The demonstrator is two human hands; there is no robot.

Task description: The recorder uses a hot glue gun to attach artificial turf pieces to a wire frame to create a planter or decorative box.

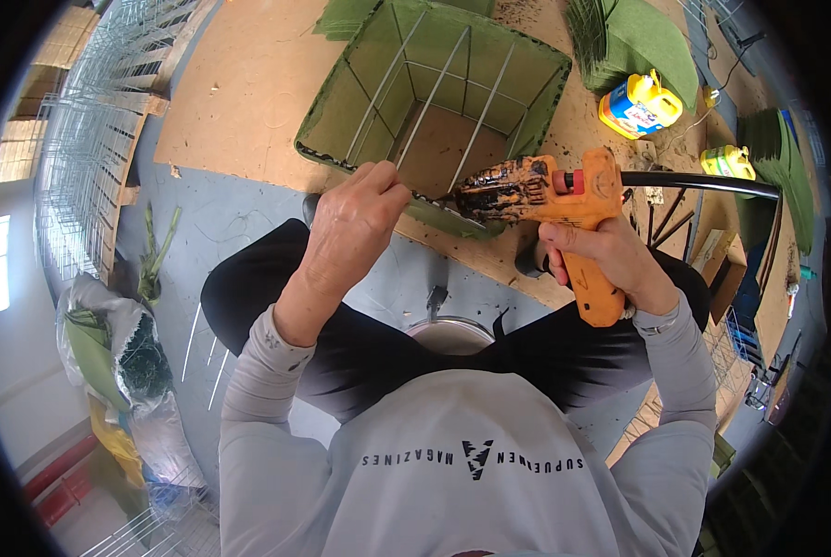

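A wire basket lined with green felt [434, 102] stands on a brown board in front of me. My left hand [355, 223] pinches the felt at the basket's near rim. My right hand [601, 255] grips an orange glue gun [564, 200] by its handle. The gun's blackened nozzle points left at the rim, just right of my left fingers. A black glue stick [703, 183] sticks out of the gun's back end to the right.
Stacks of green felt sheets [643, 42] lie at the far right, with two yellow bottles [638, 104] beside them. Bare wire baskets [90, 158] are piled at the left. Bags of scraps [128, 362] sit on the floor at lower left. A metal bowl [450, 332] sits between my knees.
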